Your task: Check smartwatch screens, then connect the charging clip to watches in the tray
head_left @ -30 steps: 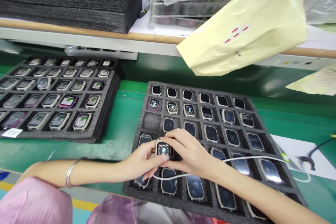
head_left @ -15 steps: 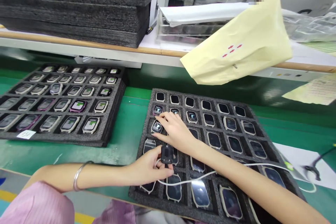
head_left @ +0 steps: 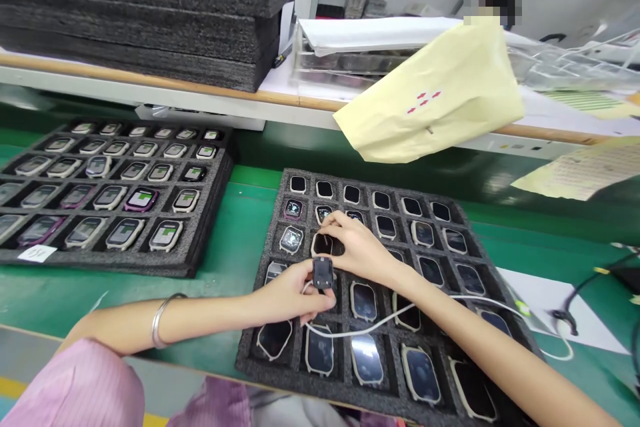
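My left hand grips a small black charging dock with metal contacts on its face. From it a white cable runs right, passing under my right forearm. Just above the dock, my right hand has its thumb and fingers pinched at the edges of a smartwatch with a dark screen, in its foam slot. To the left of it sits a watch with a lit dial. Both hands are over a black foam tray of strapless smartwatches, a few with lit screens.
On the left of the green bench, another foam tray of watches bears a white label. Thick black foam stacks stand on the shelf behind. A yellow paper hangs over the shelf edge. Black cables lie at the right.
My right hand has moved off the lit watch at the tray's left edge to the dark-screened one right of it. The dock in my left hand has risen slightly with it.
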Action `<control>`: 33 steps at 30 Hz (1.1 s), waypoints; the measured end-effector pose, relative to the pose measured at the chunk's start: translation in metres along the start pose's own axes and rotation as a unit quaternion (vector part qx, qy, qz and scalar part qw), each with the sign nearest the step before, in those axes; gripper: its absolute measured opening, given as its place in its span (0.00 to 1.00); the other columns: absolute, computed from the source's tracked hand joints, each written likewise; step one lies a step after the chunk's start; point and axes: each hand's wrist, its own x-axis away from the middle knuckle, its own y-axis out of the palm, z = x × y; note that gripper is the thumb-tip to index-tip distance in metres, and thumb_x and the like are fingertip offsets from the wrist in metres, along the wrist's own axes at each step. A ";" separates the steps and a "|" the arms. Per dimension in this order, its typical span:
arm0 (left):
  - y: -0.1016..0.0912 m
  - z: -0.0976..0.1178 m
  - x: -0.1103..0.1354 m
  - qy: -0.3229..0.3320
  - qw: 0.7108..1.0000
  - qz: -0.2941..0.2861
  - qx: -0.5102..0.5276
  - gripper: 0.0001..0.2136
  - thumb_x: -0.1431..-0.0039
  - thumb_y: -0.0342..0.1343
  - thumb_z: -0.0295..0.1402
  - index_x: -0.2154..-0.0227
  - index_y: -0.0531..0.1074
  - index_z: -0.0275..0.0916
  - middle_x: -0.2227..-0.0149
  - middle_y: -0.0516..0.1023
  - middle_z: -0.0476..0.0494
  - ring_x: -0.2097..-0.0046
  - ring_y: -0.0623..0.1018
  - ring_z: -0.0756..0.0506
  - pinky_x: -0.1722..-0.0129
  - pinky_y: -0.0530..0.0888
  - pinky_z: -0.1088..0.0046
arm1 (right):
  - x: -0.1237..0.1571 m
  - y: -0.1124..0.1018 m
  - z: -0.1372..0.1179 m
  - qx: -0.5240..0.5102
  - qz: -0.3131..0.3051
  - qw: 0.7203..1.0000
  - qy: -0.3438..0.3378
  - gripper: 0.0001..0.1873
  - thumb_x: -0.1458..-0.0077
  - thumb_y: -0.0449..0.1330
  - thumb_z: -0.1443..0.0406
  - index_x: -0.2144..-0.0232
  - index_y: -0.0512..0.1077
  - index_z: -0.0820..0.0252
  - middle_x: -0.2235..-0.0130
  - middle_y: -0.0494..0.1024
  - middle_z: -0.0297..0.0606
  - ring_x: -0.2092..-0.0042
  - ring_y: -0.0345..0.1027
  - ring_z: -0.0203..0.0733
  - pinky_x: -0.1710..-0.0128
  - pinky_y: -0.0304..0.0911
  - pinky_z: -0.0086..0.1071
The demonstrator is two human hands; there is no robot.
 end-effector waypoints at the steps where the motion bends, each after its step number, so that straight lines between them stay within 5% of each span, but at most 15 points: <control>1: -0.002 0.000 -0.003 0.001 1.000 0.006 0.002 0.16 0.49 0.62 0.33 0.61 0.62 0.35 0.66 0.72 0.48 0.82 0.65 0.59 0.85 0.62 0.82 | 0.002 -0.003 0.003 -0.056 0.024 0.998 0.007 0.12 0.50 0.67 0.65 0.61 0.74 0.62 0.54 0.70 0.45 0.53 0.68 0.50 0.53 0.65 0.44; 6: -0.007 -0.004 -0.006 0.009 1.000 0.008 0.008 0.16 0.51 0.64 0.31 0.64 0.63 0.35 0.67 0.72 0.48 0.82 0.66 0.58 0.85 0.61 0.82 | 0.024 -0.015 -0.006 -0.197 0.097 0.976 -0.005 0.13 0.46 0.64 0.63 0.57 0.72 0.60 0.55 0.75 0.42 0.54 0.70 0.47 0.53 0.67 0.42; 11: -0.008 -0.007 -0.004 0.011 1.000 -0.003 -0.015 0.19 0.53 0.65 0.28 0.60 0.64 0.36 0.76 0.68 0.57 0.83 0.66 0.55 0.84 0.62 0.81 | 0.043 -0.002 -0.030 -0.097 0.057 0.991 -0.068 0.21 0.45 0.64 0.63 0.50 0.68 0.60 0.50 0.71 0.46 0.49 0.66 0.51 0.50 0.65 0.46; 16: -0.008 -0.003 -0.003 0.017 0.999 -0.013 -0.043 0.18 0.51 0.65 0.34 0.61 0.64 0.35 0.77 0.69 0.55 0.83 0.66 0.55 0.84 0.63 0.81 | 0.045 0.012 -0.027 -0.019 0.039 0.995 -0.092 0.23 0.42 0.62 0.65 0.45 0.64 0.61 0.52 0.72 0.48 0.51 0.65 0.54 0.54 0.65 0.50; 20: -0.006 -0.002 -0.002 0.029 0.999 0.007 -0.039 0.15 0.43 0.57 0.41 0.63 0.64 0.34 0.83 0.67 0.56 0.85 0.64 0.55 0.84 0.59 0.81 | 0.046 0.015 -0.024 -0.042 0.053 0.995 -0.078 0.22 0.41 0.60 0.67 0.46 0.63 0.62 0.50 0.71 0.49 0.50 0.65 0.53 0.53 0.65 0.49; 33: -0.004 -0.006 0.000 0.008 1.000 0.022 0.013 0.17 0.46 0.59 0.44 0.69 0.68 0.33 0.85 0.64 0.55 0.86 0.61 0.55 0.86 0.55 0.80 | 0.047 0.029 -0.023 -0.111 0.151 0.977 -0.098 0.19 0.43 0.60 0.64 0.50 0.65 0.60 0.55 0.76 0.46 0.56 0.71 0.50 0.57 0.67 0.44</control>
